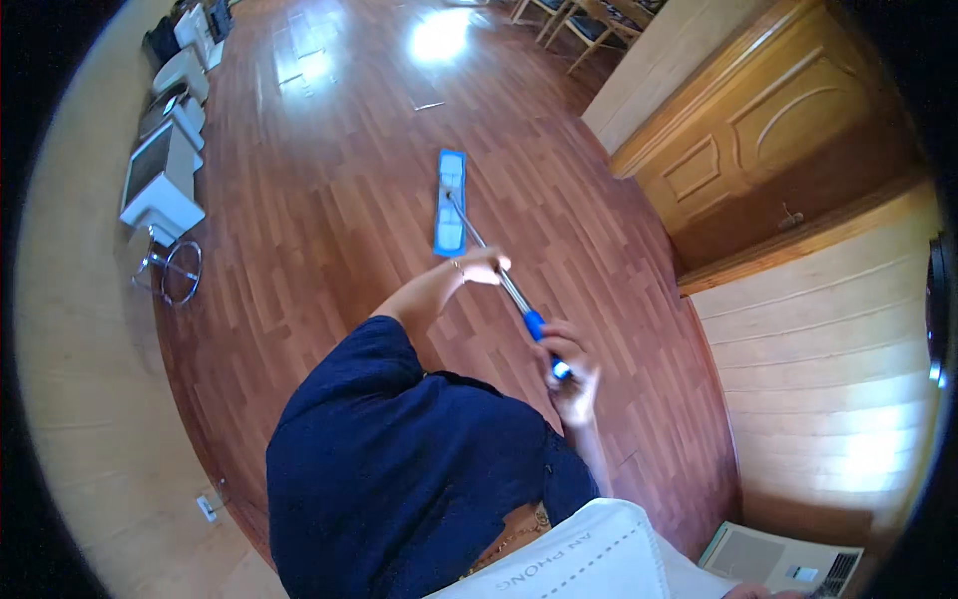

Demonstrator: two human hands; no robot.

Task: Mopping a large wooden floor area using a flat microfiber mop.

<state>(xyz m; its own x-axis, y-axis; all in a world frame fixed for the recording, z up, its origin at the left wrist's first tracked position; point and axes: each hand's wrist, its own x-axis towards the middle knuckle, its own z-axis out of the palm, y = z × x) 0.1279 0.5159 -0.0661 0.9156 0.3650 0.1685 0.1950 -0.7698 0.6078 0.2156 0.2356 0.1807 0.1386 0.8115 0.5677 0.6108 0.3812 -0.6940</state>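
A flat mop stretches from my hands to the wooden floor ahead. Its long, narrow head (451,172), blue with pale panels, lies flat on the boards. My left hand (483,267) is wrapped round the metal pole (515,292), partway down it. Closer to me, my right hand (570,367) is closed on the blue grip (534,323) at the pole's upper end; its fingers are slightly blurred. The pole slants from lower right to upper left.
Along the left wall stand a white cabinet (165,175), a round chrome stand (182,273) and several white fixtures. A wooden door (743,150) is on the right. Chairs (589,28) stand far right. At lower right is a pale boxy appliance (763,559).
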